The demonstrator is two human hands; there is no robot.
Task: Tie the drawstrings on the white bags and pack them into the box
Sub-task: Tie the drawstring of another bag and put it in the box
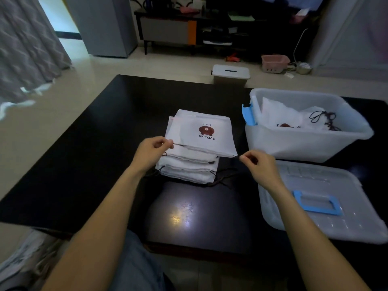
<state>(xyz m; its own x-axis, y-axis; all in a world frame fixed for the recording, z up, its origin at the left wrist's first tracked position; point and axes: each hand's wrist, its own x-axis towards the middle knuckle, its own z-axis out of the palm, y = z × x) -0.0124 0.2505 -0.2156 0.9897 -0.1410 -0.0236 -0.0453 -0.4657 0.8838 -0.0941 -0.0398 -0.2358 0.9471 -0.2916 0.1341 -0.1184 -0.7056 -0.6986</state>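
A stack of white drawstring bags [189,166] lies in the middle of the black table [84,156]. The top bag [199,133] carries a brown bear print and is lifted slightly at its near edge. My left hand [152,151] pinches the dark drawstring at the bag's near left corner. My right hand [259,165] pinches the drawstring at its near right corner. A translucent plastic box [304,143] with a blue latch stands to the right. Inside it lie white bags [291,118] with tied dark cords.
The box's clear lid [327,206] with a blue handle lies flat at the near right of the table. On the floor beyond the table stand a small lidded bin [231,74] and a pink basket [275,63]. A dark TV cabinet runs along the back wall.
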